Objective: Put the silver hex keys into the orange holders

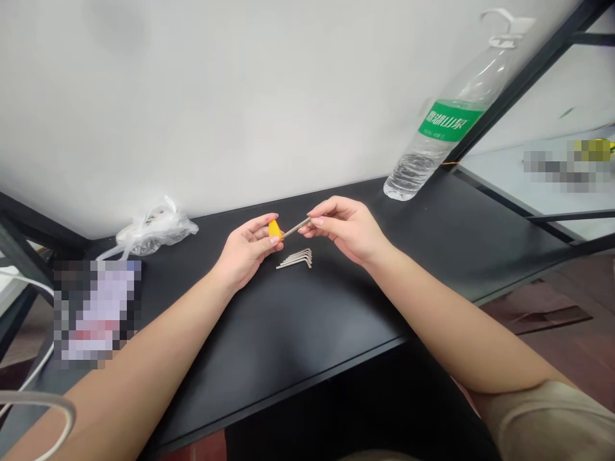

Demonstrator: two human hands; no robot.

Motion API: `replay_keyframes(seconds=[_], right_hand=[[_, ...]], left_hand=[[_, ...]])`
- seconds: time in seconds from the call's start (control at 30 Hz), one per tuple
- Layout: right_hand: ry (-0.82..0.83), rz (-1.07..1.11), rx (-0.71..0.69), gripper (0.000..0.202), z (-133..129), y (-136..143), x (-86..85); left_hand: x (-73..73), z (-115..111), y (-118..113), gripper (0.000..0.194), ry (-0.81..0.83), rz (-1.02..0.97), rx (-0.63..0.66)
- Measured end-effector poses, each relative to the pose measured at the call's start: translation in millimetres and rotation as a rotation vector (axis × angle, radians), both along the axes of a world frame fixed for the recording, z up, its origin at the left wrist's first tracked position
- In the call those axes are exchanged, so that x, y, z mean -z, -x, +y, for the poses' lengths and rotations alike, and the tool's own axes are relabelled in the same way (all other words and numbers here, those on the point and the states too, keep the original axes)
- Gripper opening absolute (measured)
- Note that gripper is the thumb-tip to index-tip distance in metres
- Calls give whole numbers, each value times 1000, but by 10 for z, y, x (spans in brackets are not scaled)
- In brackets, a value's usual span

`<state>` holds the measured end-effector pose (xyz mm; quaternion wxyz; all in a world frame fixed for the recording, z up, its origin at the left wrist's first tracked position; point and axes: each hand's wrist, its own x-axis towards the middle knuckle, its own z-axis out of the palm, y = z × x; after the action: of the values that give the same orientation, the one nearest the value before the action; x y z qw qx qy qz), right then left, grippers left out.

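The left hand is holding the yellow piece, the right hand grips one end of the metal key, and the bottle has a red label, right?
Not quite: in the head view, the bottle's label is green. The rest stands.

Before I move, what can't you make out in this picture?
All in the head view:
Rod: right end covered by right hand.
Yellow piece: partly covered by left hand.
L-keys: too small, overlapping to count surely.
Bag: crumpled plastic obscures any contents.
Purple item: pixelated.
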<state>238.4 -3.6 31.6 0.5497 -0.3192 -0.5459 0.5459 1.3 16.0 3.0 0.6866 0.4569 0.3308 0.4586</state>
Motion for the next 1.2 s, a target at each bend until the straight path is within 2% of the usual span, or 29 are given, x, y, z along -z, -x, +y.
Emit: replay_keyframes(seconds=[0.4, 0.6, 0.93, 1.2], right_hand=[[-3, -26, 27, 23, 14, 7, 45], [-49, 27, 85, 24, -8, 36, 27], [-7, 19, 16, 24, -15, 43, 31], [7, -5, 16, 28, -37, 49, 8]], left_hand=[[23, 43, 35, 58, 59, -93, 23], [41, 60, 48, 55, 95, -116, 29], [42, 64, 42, 54, 85, -94, 36], [34, 50, 11, 58, 30, -79, -13]])
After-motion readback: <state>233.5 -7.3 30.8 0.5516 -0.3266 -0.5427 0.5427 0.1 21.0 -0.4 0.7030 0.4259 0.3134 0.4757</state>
